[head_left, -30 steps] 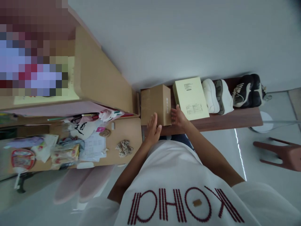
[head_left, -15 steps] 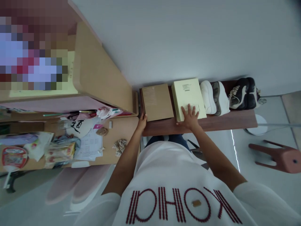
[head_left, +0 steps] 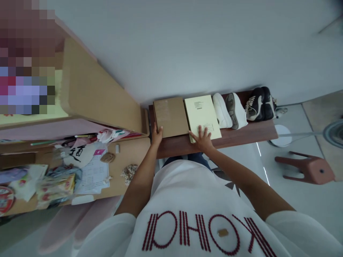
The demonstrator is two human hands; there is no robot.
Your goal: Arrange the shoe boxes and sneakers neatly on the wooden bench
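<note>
A brown cardboard box point(head_left: 171, 116) lies on the left end of a narrow reddish-brown wooden shelf point(head_left: 249, 135) against the wall. My left hand point(head_left: 157, 135) holds the box's near left corner, fingers along its left side and thumb at its front. Right beside it sits a pale yellow box point(head_left: 202, 112) with printed labels on top. Spread over this box's near part is my right hand point(head_left: 203, 141), open, its thumb reaching toward the left edge. White shoes point(head_left: 222, 110) stand close to the yellow box's right side.
Black shoes with pale laces point(head_left: 259, 103) occupy the shelf's right end. At left a cluttered desk point(head_left: 136, 148) holds papers, a white cap point(head_left: 80, 153) and packets. A reddish plastic stool point(head_left: 311, 169) and a fan point(head_left: 336, 134) are on the right.
The yellow box has moved left against the brown box, closing the gap between them. My right hand has travelled with it. The whole view has shifted slightly.
</note>
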